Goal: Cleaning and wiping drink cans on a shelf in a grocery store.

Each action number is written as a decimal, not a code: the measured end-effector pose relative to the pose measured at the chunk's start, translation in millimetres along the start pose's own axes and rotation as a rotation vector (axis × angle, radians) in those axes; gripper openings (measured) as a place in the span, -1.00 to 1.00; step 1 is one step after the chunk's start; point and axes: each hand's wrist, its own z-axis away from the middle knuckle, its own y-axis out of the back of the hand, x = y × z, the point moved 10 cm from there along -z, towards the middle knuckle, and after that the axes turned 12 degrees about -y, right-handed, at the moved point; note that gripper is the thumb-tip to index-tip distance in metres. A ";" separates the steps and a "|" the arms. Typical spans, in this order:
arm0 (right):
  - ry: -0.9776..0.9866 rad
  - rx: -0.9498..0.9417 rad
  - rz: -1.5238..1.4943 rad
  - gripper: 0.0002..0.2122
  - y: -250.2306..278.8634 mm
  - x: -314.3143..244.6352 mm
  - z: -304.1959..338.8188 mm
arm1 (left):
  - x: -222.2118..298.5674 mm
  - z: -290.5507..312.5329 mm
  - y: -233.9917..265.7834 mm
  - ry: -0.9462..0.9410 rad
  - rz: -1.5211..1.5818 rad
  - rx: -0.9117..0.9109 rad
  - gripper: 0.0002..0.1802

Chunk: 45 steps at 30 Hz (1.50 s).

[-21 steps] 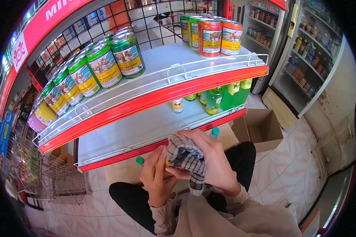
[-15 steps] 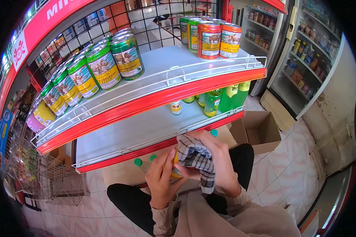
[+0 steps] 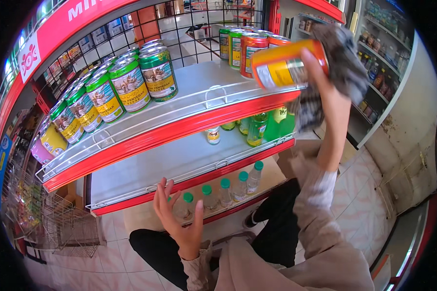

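Head view | my right hand [image 3: 329, 99] clamps the orange can [image 3: 281, 70] and grey cloth [image 3: 344, 60], tilted sideways by the upper shelf's [image 3: 199, 80] right end | left hand [image 3: 184, 232]: fingers apart, empty | probably stiff, slick, hefty if full; grip mid-wall

Large white capital letters run across the curved red signboard [image 3: 53, 36] at your upper left, next to a red emblem on a white panel [image 3: 30, 57]. Before you, the green-rimmed metal cans [image 3: 129, 89] on the upper shelf [image 3: 194, 77] show legible dark lettering on yellow bands below their pictures. The orange cylindrical metal can [image 3: 284, 68] in your right hand [image 3: 330, 104] has a yellow-and-white label, its print blurred. Lettering also marks the large green bottle [image 3: 280, 116] below, partly hidden.
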 end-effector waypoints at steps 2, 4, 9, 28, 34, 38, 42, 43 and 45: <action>-0.005 -0.058 -0.025 -0.71 -9.0 14.4 -27.2 | 1.7 0.0 -1.3 -0.002 0.028 -0.008 -0.19; 0.032 -0.093 -0.004 -0.71 -17.2 16.1 -45.0 | 2.0 -0.9 -3.1 -0.002 0.049 -0.016 -0.19; 0.072 -0.277 0.196 -0.64 -49.7 27.7 -65.4 | -4.6 0.7 -0.5 0.040 0.083 -0.015 -0.20; 0.254 -0.618 0.259 -0.56 -107.9 -4.4 -73.1 | -12.0 0.3 3.8 0.034 0.087 0.005 -0.24; 0.445 -0.482 0.359 -0.44 -196.7 -8.9 -88.7 | -9.1 -1.1 3.2 0.038 0.082 -0.016 -0.24; 0.286 -0.832 0.580 -0.37 -269.4 40.2 -96.6 | -12.6 0.9 8.1 0.036 0.091 -0.008 -0.23; 0.278 -0.921 0.678 -0.46 -304.0 67.2 -97.2 | -17.1 1.4 17.1 0.053 0.054 -0.033 -0.25; 0.262 -0.903 0.662 -0.46 -306.4 70.8 -98.9 | -18.7 1.4 20.0 0.053 0.051 -0.027 -0.25; 0.235 -0.889 0.622 -0.46 -309.7 77.7 -102.8 | -21.7 1.9 22.5 0.059 0.047 -0.026 -0.24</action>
